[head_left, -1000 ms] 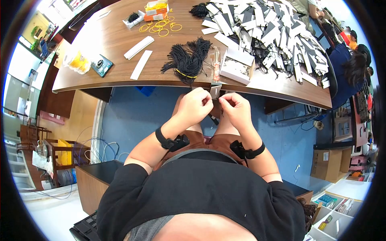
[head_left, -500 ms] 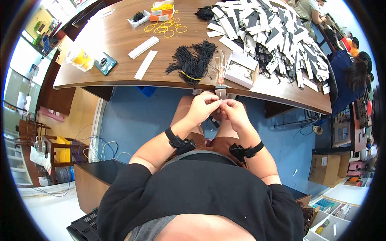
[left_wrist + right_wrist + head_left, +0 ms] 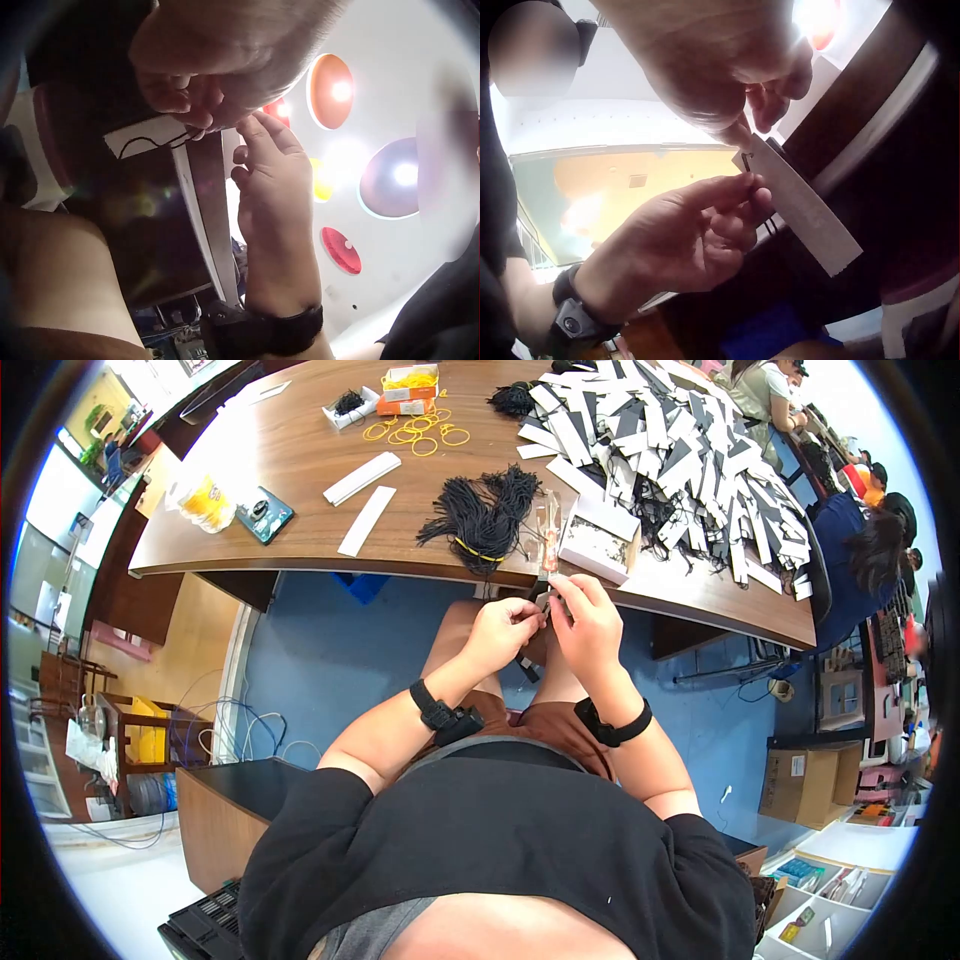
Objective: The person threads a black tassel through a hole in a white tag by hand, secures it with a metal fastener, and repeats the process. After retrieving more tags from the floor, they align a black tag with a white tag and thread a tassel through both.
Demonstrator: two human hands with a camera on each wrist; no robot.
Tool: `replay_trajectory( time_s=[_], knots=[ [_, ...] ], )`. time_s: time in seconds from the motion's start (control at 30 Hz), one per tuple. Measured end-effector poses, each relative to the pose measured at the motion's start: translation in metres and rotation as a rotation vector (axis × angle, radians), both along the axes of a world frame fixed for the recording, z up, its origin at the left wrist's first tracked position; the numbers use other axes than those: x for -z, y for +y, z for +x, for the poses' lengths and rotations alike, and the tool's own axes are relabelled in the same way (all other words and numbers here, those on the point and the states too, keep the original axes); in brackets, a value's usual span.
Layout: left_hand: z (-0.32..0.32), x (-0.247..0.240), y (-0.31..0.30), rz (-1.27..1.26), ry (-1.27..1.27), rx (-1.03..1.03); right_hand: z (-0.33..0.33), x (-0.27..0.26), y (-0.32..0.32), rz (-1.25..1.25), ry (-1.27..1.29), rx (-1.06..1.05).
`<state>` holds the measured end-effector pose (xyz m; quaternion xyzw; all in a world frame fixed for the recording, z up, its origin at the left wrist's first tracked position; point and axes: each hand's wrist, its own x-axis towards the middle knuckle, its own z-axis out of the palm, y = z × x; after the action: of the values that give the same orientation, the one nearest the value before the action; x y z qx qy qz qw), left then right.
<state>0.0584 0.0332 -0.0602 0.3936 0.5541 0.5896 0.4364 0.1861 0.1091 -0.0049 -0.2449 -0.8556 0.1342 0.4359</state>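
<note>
Close to the table's front edge, both hands meet at a white paper tag (image 3: 802,210) with a hole near its top end. A black cord (image 3: 745,162) passes at that hole, and two strands hang below the left hand. My left hand (image 3: 500,635) pinches the cord between thumb and forefinger, just beside the tag. My right hand (image 3: 590,625) has its thumb and fingertips at the tag's top corner, pinching there; the far side of that grip is hidden. In the left wrist view the cord (image 3: 137,141) curves across the tag's face.
A yellow-banded bundle of black cords (image 3: 480,510) lies on the table (image 3: 270,445) beside a white box (image 3: 600,540) of small pieces. A large pile of tags (image 3: 670,470) covers the right side. Leftward are loose white strips (image 3: 366,520), yellow bands (image 3: 415,432) and a phone (image 3: 265,515).
One second ago the hands were apart above the lap. They came together at the tag, then the right hand moved up and forward toward the table edge while the left stayed low.
</note>
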Motion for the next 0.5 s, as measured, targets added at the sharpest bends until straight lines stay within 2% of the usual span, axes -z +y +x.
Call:
replay_trajectory(
  time_s=[0.13, 0.33, 0.43, 0.5],
  knots=[
    [0.000, -0.002, 0.001, -0.005, 0.037, 0.000, -0.001, 0.004, 0.003, 0.079, 0.008, 0.031],
    [0.003, -0.003, -0.001, 0.015, 0.009, -0.032, 0.001, 0.002, -0.005, -0.210, 0.028, -0.064],
    [0.002, -0.001, -0.001, -0.005, 0.007, -0.034, 0.003, -0.007, -0.009, -0.438, 0.012, -0.047],
    [0.001, -0.001, -0.003, -0.034, 0.022, -0.023, 0.004, -0.002, -0.008, -0.483, 0.010, -0.052]
  ],
)
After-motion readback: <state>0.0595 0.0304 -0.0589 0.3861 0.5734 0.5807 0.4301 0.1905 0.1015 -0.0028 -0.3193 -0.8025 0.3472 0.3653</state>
